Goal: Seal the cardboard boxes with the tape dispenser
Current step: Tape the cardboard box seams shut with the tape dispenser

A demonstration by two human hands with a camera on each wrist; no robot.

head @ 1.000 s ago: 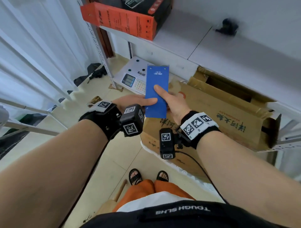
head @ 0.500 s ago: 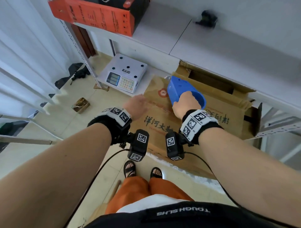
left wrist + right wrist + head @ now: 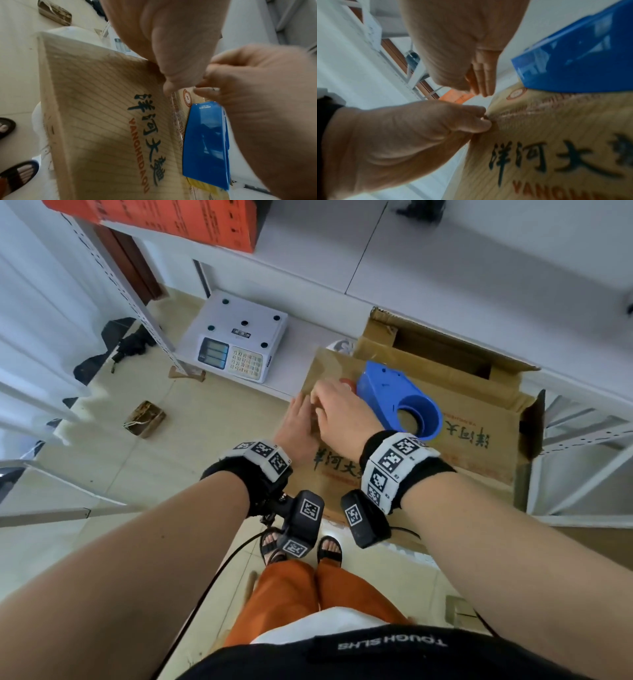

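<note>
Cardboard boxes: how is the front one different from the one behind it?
The front box has its top flaps shut; the back box stands open, flaps up, dark inside. The front box carries the blue tape dispenser on top; the back box has nothing on it. The left hand and right hand are at the front box, not the back box. Both are brown cardboard.

Read "洋河大曲" in dark characters with orange "YANGHEDAQU" beside them on the cardboard box [image 3: 102, 128], lower middle of the left wrist frame. Made out "deli" in white on the blue tape dispenser [image 3: 205, 142], right of center. Saw "TOUGH SLHS", upside down, on the black waistband [image 3: 392, 645] at the head frame's bottom.
</note>
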